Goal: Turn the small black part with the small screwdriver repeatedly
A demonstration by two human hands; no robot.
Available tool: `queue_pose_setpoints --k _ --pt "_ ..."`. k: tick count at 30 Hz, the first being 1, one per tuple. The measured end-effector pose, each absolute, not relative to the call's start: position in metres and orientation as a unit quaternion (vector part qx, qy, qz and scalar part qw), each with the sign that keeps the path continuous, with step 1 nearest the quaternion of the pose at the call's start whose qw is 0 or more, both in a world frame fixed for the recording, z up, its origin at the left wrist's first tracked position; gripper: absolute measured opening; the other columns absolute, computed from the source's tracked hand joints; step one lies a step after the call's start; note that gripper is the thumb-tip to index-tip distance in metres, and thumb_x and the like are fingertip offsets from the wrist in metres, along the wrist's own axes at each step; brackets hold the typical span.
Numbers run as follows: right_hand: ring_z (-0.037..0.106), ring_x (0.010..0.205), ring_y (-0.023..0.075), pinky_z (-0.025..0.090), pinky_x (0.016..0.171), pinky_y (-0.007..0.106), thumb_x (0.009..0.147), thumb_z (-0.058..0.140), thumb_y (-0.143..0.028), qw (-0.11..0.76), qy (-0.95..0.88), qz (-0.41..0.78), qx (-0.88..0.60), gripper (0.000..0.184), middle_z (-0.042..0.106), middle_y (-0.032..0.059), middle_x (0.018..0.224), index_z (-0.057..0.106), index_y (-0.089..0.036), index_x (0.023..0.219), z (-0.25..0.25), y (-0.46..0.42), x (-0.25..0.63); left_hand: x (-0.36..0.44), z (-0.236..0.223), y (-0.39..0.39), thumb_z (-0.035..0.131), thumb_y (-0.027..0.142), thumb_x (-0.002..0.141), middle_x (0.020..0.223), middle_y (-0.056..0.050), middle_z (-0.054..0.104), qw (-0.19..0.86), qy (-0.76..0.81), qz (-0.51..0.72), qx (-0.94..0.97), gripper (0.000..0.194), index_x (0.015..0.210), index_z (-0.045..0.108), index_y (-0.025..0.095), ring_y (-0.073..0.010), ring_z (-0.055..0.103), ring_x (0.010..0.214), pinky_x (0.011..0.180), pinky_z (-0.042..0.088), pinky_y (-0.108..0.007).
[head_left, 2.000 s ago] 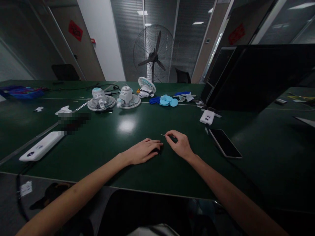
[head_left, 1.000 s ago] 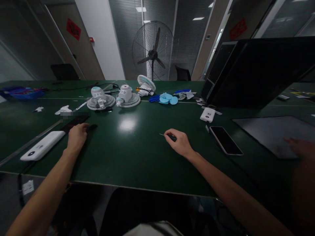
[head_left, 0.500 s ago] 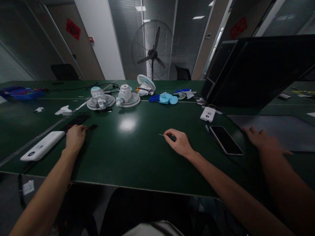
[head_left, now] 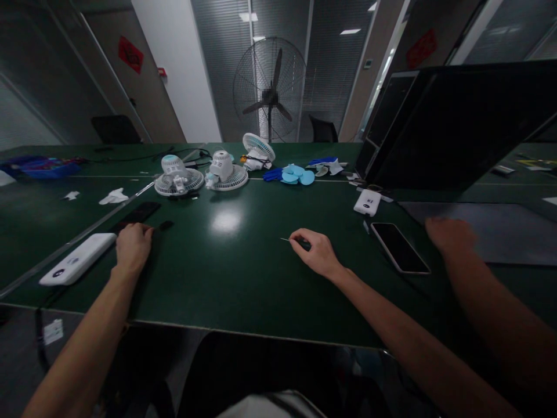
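One thin, pale, metallic-looking rod [head_left: 284,239], clamped in right hand [head_left: 315,251], points lengthwise leftward, toward left hand [head_left: 133,242], whose grip I can't tell.

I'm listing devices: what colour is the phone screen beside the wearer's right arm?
Black; the phone screen shows best in the head view.

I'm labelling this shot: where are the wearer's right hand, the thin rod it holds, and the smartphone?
Right hand [head_left: 320,253]: head view, back of hand.
Thin rod [head_left: 285,239]: head view, its exposed length.
Smartphone [head_left: 399,248]: head view, dark screen.
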State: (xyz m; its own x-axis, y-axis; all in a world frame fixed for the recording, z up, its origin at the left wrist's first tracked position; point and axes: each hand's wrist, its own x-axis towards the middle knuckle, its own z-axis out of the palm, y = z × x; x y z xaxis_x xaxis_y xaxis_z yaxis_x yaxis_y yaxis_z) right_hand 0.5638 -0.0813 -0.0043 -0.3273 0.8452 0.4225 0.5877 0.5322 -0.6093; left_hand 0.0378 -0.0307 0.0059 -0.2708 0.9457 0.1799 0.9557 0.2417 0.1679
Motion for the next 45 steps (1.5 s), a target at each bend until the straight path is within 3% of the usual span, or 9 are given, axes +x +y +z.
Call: queue_pose_setpoints --k 6,25,39,45 --pt "0.070 0.089 0.0197 0.058 0.079 0.035 0.100 0.060 -0.027 0.361 -0.799 0.181 -0.445 0.011 0.072 0.0033 0.101 0.068 -0.023 0.105 -0.004 -0.081 0.562 0.056 0.008 -0.031 0.039 0.047 0.104 0.118 -0.016 0.064 0.096 -0.787 -0.162 -0.587 0.049 0.125 0.062 0.009 -0.0297 0.057 0.108 0.086 0.042 -0.034" --pt "0.069 0.087 0.0193 0.056 0.079 0.035 0.099 0.062 -0.027 0.353 -0.801 0.163 -0.455 0.009 0.073 0.0028 0.098 0.069 -0.023 0.103 -0.004 -0.081 0.562 0.063 0.000 -0.017 0.054 0.049 0.100 0.109 -0.010 0.072 0.026 -0.806 -0.219 -0.550 0.044 0.124 0.070 0.016 -0.0220 0.062 0.095 0.075 0.038 -0.026" --pt "0.069 0.088 0.0188 0.056 0.080 0.034 0.100 0.061 -0.026 0.352 -0.803 0.171 -0.450 0.009 0.072 0.0030 0.099 0.068 -0.022 0.104 -0.005 -0.081 0.563 0.060 0.000 -0.013 0.058 0.056 0.095 0.098 -0.006 0.069 0.034 -0.829 -0.204 -0.519 0.048 0.121 0.073 0.018 -0.0206 0.056 0.082 0.066 0.033 -0.023" --pt "0.069 0.088 0.0189 0.056 0.080 0.035 0.100 0.061 -0.026 0.346 -0.803 0.175 -0.452 0.009 0.072 0.0029 0.099 0.068 -0.022 0.104 -0.007 -0.080 0.564 0.060 -0.003 -0.010 0.065 0.043 0.094 0.099 -0.003 0.070 0.004 -0.776 -0.250 -0.579 0.036 0.115 0.074 0.015 -0.0173 0.059 0.085 0.068 0.036 -0.020"
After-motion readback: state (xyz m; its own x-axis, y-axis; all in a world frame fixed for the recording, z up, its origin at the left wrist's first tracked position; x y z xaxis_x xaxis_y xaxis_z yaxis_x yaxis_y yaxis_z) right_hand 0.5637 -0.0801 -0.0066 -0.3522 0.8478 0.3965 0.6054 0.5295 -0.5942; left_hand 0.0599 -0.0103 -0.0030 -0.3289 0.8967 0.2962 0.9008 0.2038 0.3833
